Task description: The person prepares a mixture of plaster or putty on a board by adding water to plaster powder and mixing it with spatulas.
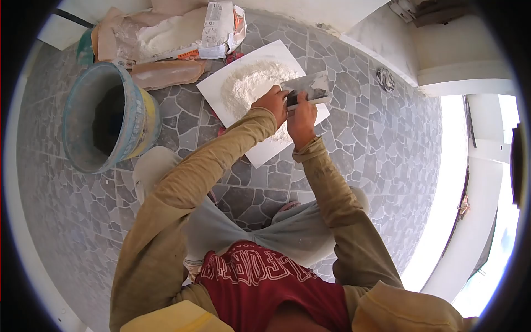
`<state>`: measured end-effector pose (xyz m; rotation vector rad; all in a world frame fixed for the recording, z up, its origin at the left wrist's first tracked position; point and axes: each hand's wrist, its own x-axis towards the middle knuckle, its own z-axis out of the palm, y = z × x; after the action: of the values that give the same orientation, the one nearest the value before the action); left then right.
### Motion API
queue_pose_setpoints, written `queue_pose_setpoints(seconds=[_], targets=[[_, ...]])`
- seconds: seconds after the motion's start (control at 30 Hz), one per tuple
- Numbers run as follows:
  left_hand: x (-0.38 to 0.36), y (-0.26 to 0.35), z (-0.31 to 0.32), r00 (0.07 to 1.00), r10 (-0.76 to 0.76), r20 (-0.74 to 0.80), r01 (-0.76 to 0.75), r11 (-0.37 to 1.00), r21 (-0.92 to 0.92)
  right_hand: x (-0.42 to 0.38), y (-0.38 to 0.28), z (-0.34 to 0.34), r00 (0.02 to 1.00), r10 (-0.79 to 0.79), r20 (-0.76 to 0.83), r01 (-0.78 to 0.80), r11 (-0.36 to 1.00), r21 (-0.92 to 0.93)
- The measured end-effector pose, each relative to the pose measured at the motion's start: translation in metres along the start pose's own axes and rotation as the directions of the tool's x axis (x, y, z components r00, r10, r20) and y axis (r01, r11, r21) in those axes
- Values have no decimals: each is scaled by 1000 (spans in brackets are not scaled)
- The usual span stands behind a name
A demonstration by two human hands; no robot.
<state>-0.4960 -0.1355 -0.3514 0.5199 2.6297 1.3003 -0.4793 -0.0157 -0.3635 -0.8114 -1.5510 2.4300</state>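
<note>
A flat metal plastering trowel [319,86] with grey smears is held up over the right side of a white board [281,50]. My left hand [271,105] is closed at the trowel's left end. My right hand [302,120] is closed beside it at the near edge, its thumb pressed on the dark handle area. The handle itself is mostly hidden by my fingers. On the board beneath my hands lies a spread heap of white powder [238,83], with some of it near my right wrist.
A large, stained bucket [149,119] stands at the left. Behind it lies a torn paper sack [218,30] with white powder inside. The floor has grey stone-pattern tiles [354,149]. A crumpled object [385,79] lies near the wall. My bent knees flank the tiles before me.
</note>
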Motion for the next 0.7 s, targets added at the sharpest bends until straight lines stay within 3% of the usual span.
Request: queue_pose_setpoints(seconds=[0.17, 0.2, 0.27, 0.3, 0.33, 0.37, 0.4, 0.43, 0.5, 0.53, 0.57, 0.6, 0.63, 0.67, 0.7], targets=[[-8, 7, 4, 999, -15, 31, 13, 998, 58, 0, 8, -5, 993, 94, -74, -95, 996, -2], [-4, 4, 4, 1000, -17, 20, 16, 999, 48, 27, 34, -29, 991, -126, 45, 132, 974, -183], [-6, 9, 1, 999, -44, 32, 43, 998, 55, 32, 39, -32, 927, -316, 200, 366, 875, -315], [-7, 7, 1, 998, -45, 31, 43, 997, 60, 12, 17, -16, 992, -114, 60, 123, 976, -181], [-7, 5, 3, 999, -42, 17, 39, 991, 129, -2, 0, -5, 992, 115, -47, -116, 993, -12], [-6, 4, 7, 999, -34, 7, 32, 980, 196, -8, -1, 0, 992, 112, -49, -112, 994, -7], [2, -5, 3, 995, -94, 17, 89, 975, 202, -14, 0, 3, 998, 41, -42, -46, 990, -136], [7, -15, -3, 998, -60, 31, 54, 985, 164, -19, -1, 6, 999, -26, -27, 18, 963, -268], [6, -18, 3, 995, 96, -31, -92, 989, 115, -10, -7, -4, 996, 47, -80, -63, 976, -207], [3, -7, 3, 987, 161, -28, -157, 982, 109, 1, -15, -18, 851, -419, 316, 521, 596, -611], [-6, 5, 5, 976, 219, -14, -217, 971, 100, 6, -13, -27, 766, -379, 519, 635, 326, -700], [-9, 17, -3, 993, 115, 3, -115, 988, 105, 2, -20, -26, 643, -320, 695, 743, 40, -669], [-1, 8, -6, 993, 117, -2, -116, 987, 109, -1, -23, -18, 639, -323, 698, 746, 39, -665], [9, -8, -9, 997, 75, -15, -73, 992, 100, -9, -21, -10, 890, -240, 388, 450, 604, -658], [14, -7, -17, 999, 34, -35, -31, 996, 90, -12, -19, -2, 991, 50, 128, -1, 933, -360]])
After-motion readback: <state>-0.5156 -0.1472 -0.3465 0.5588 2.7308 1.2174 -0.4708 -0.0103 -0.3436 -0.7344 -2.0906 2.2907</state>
